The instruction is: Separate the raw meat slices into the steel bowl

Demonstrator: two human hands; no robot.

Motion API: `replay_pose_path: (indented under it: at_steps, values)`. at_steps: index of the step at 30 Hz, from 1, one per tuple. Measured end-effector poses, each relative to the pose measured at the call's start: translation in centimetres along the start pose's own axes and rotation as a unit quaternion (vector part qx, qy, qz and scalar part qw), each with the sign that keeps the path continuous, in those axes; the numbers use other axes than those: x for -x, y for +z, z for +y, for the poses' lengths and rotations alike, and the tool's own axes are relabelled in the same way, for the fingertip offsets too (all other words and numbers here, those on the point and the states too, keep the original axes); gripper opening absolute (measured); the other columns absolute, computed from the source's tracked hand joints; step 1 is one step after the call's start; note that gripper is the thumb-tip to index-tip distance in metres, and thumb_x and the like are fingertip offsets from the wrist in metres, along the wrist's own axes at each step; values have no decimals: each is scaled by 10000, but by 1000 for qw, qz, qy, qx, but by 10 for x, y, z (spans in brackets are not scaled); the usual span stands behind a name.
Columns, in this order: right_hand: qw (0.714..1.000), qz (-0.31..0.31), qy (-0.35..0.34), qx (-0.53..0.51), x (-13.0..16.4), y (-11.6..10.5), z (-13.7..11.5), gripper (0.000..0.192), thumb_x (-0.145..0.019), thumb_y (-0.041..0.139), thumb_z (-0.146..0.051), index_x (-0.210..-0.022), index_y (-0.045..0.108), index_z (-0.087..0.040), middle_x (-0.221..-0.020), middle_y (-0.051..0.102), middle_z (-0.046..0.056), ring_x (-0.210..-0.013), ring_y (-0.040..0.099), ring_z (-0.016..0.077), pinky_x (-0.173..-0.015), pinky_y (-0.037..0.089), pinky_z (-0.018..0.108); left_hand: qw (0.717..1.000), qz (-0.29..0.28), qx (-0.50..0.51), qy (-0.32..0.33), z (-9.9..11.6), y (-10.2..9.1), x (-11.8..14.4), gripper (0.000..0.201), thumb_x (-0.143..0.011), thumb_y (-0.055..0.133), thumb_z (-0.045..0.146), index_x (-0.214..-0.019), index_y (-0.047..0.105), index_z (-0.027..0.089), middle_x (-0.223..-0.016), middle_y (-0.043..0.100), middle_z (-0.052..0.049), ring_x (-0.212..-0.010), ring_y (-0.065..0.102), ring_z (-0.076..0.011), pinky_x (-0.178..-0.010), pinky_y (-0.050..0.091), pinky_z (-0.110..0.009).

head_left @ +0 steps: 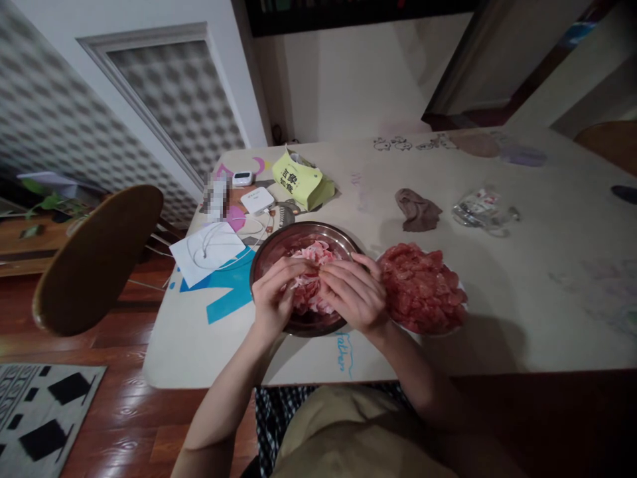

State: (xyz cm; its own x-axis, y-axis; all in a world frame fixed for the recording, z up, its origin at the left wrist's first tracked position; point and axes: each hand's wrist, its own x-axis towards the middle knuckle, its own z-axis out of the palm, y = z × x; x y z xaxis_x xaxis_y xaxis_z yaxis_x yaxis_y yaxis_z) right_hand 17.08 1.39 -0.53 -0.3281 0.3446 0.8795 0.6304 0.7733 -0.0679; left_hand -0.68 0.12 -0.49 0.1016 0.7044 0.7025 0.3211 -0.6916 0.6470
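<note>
Meat point(314, 275), pink and pale, sits heaped in the metal bowl point(266, 255) right in front of me on the table point(522, 312), and both my hands are down in it. Going from the big things to the small: the table runs wide to my right, the bowl lies dead centre before my chest, and just beside it on the right, rim close to rim, a plate point(460, 309) carries a darker red pile of sliced meat point(421, 285).

Now the relation that matters: the pink heap lies straight under and between my fingers, a little toward the far side of the bowl from my palms. I cannot make out a clear long axis in it; it is a loose mound of strips. My left hand point(273, 295) comes in from the near left rim, fingers curled narrow, tips buried in the strips and pinching some of them. My right hand point(354, 292) reaches across from the plate side, knuckles up, fingers bent over the heap and meeting the left fingertips in the middle. Both are equally near, touching the pile; the right one is the closer to the plate.

Both wrists angle inward, forearms forming a V back to my lap.
</note>
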Motion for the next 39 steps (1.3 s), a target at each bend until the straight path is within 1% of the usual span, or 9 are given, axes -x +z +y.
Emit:
replay_pose_path:
  at_steps: [12, 18, 21, 24, 25, 27, 29, 33, 39]
  values:
    - [999, -16, -47, -21, 4, -1, 5, 95, -899, 666, -111, -970, 711, -155, -942, 794, 46, -962, 735, 162, -1017, 553, 385, 998, -51, 42, 16, -7, -9, -3, 228, -1011, 532, 280, -1012, 731, 170, -976, 769, -118, -946, 728, -233, -868, 569, -388]
    - [997, -35, -64, -33, 6, -3, 8, 105, -903, 656, -121, -980, 710, -168, -955, 788, 42, -977, 720, 159, -978, 577, 390, 994, -90, 59, 22, -11, -15, -5, 242, -1018, 515, 255, -1055, 737, 167, -1031, 767, -134, -974, 727, -236, -894, 561, -397]
    - [997, -33, -56, -30, -1, -8, 11, 117, -899, 655, -109, -957, 714, -192, -926, 785, 23, -938, 719, 154, -965, 573, 387, 990, -133, 39, 33, -5, -20, -22, 262, -1029, 489, 245, -1071, 738, 174, -1060, 770, -132, -973, 729, -219, -919, 557, -380]
    - [998, -15, -56, -20, -15, -15, 16, 106, -898, 669, -123, -965, 713, -193, -943, 787, 33, -962, 719, 164, -970, 565, 392, 978, -200, 20, 49, 5, -26, -49, 286, -1038, 474, 268, -1092, 739, 175, -1090, 764, -134, -1017, 724, -216, -907, 567, -355]
    - [998, -8, -57, -16, -20, -17, 18, 102, -895, 676, -123, -968, 710, -184, -950, 786, 39, -969, 719, 165, -979, 559, 388, 975, -212, 10, 60, 8, -28, -59, 280, -1037, 477, 246, -1111, 740, 186, -1090, 765, -123, -1038, 721, -208, -913, 565, -345]
    - [998, 3, -56, -8, -28, -20, 22, 95, -894, 679, -121, -966, 705, -177, -945, 783, 36, -963, 716, 158, -1003, 545, 379, 973, -217, -1, 76, 12, -30, -73, 273, -1032, 488, 225, -1127, 741, 194, -1088, 763, -113, -1039, 720, -197, -904, 568, -328]
    - [998, 1, -61, 0, -33, -21, 25, 95, -907, 665, -131, -969, 706, -191, -947, 780, 23, -955, 710, 151, -1021, 534, 380, 974, -211, -5, 83, 12, -31, -80, 267, -1030, 498, 233, -1131, 742, 195, -1078, 763, -111, -1013, 724, -191, -893, 573, -320]
    - [996, -27, -84, -2, -36, -20, 28, 109, -929, 658, -171, -1007, 714, -225, -995, 778, 13, -997, 697, 149, -1020, 535, 389, 973, -211, -14, 95, 11, -36, -79, 261, -1026, 513, 254, -1129, 745, 192, -1053, 767, -108, -1004, 729, -198, -886, 580, -314]
    - [993, -22, -117, -15, -48, -24, 23, 92, -920, 676, -157, -974, 717, -219, -1003, 783, 2, -1016, 702, 127, -1045, 524, 347, 976, -191, 0, 105, 14, -51, -78, 216, -999, 575, 260, -1114, 753, 222, -1071, 743, -98, -992, 716, -196, -888, 581, -308]
